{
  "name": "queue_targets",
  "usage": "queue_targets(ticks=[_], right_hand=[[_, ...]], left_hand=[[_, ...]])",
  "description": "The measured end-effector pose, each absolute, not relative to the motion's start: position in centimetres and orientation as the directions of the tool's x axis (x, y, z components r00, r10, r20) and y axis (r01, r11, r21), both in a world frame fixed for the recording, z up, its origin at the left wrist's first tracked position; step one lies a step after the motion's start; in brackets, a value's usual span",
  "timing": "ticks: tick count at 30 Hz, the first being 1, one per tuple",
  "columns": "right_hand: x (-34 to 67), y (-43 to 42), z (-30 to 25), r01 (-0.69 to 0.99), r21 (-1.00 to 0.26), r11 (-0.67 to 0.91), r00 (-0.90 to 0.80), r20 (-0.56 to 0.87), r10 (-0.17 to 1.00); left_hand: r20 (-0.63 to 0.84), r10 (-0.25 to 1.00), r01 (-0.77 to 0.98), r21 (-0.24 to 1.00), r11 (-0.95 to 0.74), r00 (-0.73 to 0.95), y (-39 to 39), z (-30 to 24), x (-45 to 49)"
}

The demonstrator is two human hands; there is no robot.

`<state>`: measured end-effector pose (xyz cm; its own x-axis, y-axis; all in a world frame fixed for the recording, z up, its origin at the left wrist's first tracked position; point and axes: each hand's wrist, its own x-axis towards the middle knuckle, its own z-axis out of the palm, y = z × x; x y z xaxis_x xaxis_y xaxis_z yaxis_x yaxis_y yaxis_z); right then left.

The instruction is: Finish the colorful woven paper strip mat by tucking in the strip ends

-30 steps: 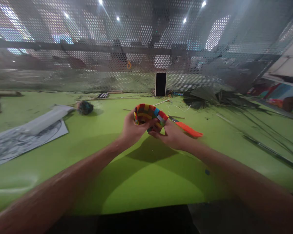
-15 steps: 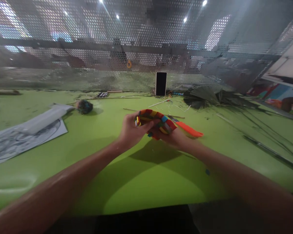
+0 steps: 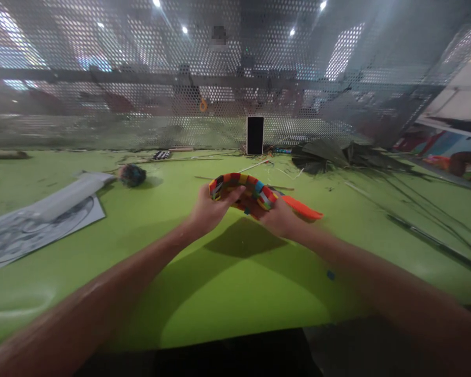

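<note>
A woven multicoloured band [image 3: 245, 179], curved like a ring, is held up over the green table between my two hands. Red, yellow, blue and black patches run along its rim. My left hand [image 3: 207, 209] grips the left end, its thumb reaching inside the curve. At the other end my right hand [image 3: 279, 215] has its fingers closed on the band, partly hiding it. Just behind my right hand lies a bright orange tool handle [image 3: 304, 207]; whatever it belongs to is mostly covered.
A smartphone-like dark panel [image 3: 255, 136] stands against the perforated screen [image 3: 149, 115]. On the left lie a printed sheet [image 3: 74, 220], a white roll [image 3: 68, 196] and a dark ball [image 3: 132, 175]. Dried leaves [image 3: 317, 156] and a long dark rod [image 3: 432, 242] lie right.
My right hand has drawn back toward the band's right end, and the band shows more of its inside. My left thumb has shifted slightly. The whole view has moved a little.
</note>
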<state>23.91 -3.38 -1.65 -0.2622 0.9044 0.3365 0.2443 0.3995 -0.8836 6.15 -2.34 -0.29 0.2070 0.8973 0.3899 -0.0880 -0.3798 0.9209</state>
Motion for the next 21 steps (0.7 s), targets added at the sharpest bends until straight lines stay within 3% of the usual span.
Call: queue_targets(ticks=[4,8,14,21], right_hand=[[24.4,-2.5,-1.3,0.165,-0.892,0.422,-0.199,0.389,0.899],[24.3,-2.5,-0.6,0.134,-0.962,0.237,-0.035,0.235,0.971],[23.5,-2.7,-0.8,-0.191,-0.978,0.079,-0.035,0.087,0.996],[23.7,-3.4,0.1,-0.075,-0.990,0.117,-0.073,0.122,0.990]], left_hand=[[0.361,0.893,-0.215,0.926,-0.310,0.268,-1.5,-0.2,5.5],[0.187,0.939,-0.307,0.947,-0.094,0.290,-1.1,-0.8,5.6],[0.084,0.969,-0.361,0.933,0.005,0.231,-1.9,-0.7,6.4],[0.132,0.846,-0.408,0.907,0.107,0.517,-2.7,-0.3,6.0]])
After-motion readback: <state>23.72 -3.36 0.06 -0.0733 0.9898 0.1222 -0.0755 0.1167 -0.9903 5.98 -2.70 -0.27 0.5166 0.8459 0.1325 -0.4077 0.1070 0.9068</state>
